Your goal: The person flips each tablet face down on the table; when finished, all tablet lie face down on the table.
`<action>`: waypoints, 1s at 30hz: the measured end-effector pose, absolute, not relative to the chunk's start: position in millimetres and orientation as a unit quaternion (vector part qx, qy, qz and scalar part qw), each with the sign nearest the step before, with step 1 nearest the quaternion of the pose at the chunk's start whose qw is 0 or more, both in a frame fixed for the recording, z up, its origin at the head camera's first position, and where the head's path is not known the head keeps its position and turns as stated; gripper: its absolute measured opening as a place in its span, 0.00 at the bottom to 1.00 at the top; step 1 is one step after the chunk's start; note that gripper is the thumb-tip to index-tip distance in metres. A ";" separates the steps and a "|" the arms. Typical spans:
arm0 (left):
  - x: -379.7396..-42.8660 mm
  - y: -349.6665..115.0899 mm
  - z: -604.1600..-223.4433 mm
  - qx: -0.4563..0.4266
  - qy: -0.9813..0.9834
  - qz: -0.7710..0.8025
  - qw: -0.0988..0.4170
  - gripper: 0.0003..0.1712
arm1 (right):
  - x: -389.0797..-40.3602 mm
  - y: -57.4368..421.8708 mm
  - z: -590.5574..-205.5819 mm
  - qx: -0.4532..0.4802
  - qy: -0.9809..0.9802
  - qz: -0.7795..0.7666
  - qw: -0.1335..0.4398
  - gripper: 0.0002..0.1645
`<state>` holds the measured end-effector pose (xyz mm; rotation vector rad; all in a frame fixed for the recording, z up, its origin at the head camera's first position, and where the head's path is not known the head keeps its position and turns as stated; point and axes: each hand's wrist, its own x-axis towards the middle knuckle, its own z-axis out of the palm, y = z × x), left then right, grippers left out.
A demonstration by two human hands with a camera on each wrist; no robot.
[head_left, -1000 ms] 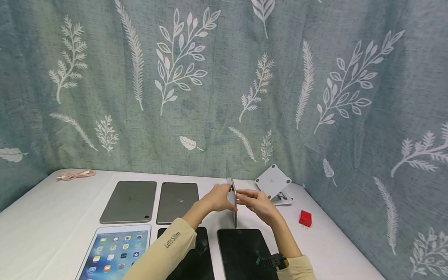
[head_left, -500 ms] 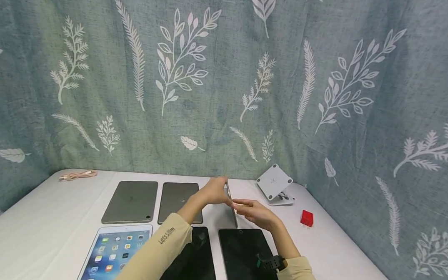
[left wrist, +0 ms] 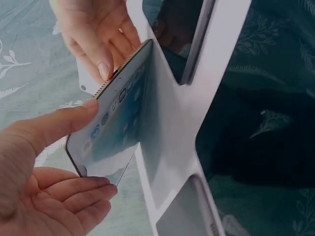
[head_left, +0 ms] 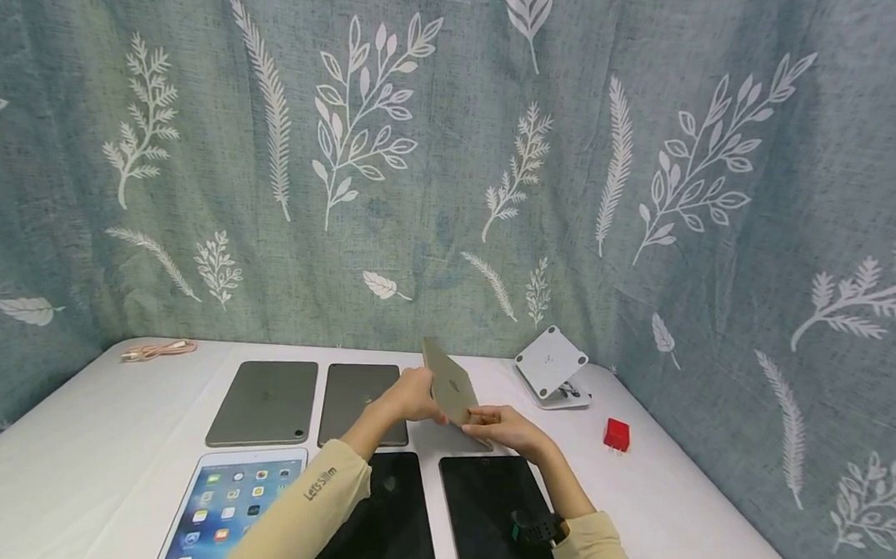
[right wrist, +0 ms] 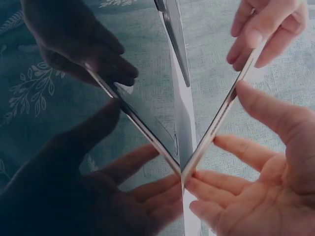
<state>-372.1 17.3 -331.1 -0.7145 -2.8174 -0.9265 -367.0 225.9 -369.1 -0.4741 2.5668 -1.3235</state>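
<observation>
A tablet with a gold back point(head_left: 452, 386) stands tilted on the table between both hands, its near bottom corner low behind the black tablets. Its white-framed lit screen point(left wrist: 115, 120) shows in the left wrist view. My left hand point(head_left: 413, 397) grips one edge, thumb on the screen side and fingers behind. My right hand point(head_left: 511, 431) pinches the near edge; in the right wrist view its thumb point(right wrist: 261, 105) and fingers lie on opposite sides of that edge. Two dark tablets, a middle one point(head_left: 377, 518) and a right one point(head_left: 494, 507), lie in front, under the forearms.
Two grey tablets, one left point(head_left: 266, 401) and one nearer the middle point(head_left: 353, 392), lie face down at the back. A white tablet point(head_left: 231, 503) lies lit at front left. A coiled cable point(head_left: 158, 348), a silver stand point(head_left: 553, 367) and a red charger point(head_left: 616, 435) sit around them.
The held tablet has turned from edge-on and upright to leaning left, so its gold back now shows. The left hand has shifted slightly left, and the right hand has closed in on the near edge.
</observation>
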 end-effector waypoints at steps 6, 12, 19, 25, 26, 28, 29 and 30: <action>-373.2 23.6 -343.5 -0.223 -0.919 -0.323 0.042 0.27 | -367.1 227.4 -366.9 -0.135 0.897 -0.414 0.068 0.31; -374.3 34.2 -357.3 -0.214 -0.925 -0.313 0.021 0.29 | -366.1 229.8 -367.7 -0.123 0.929 -0.347 0.044 0.32; -369.8 44.1 -363.2 -0.196 -0.929 -0.313 -0.006 0.33 | -364.6 234.9 -369.2 -0.131 0.940 -0.315 0.025 0.31; -367.5 49.0 -365.9 -0.183 -0.936 -0.299 -0.001 0.28 | -363.7 235.8 -368.5 -0.160 0.950 -0.270 0.008 0.25; -367.3 50.0 -366.5 -0.185 -0.938 -0.292 0.006 0.27 | -363.8 235.9 -368.9 -0.159 0.951 -0.266 0.007 0.24; -366.9 52.7 -367.7 -0.191 -0.944 -0.266 0.023 0.23 | -363.8 235.7 -369.8 -0.158 0.953 -0.258 0.007 0.24; -366.8 54.2 -368.3 -0.193 -0.947 -0.253 0.030 0.21 | -363.6 235.6 -370.3 -0.157 0.954 -0.254 0.007 0.25; -366.4 55.7 -368.6 -0.195 -0.950 -0.241 0.035 0.19 | -363.7 235.2 -370.8 -0.157 0.956 -0.249 0.005 0.26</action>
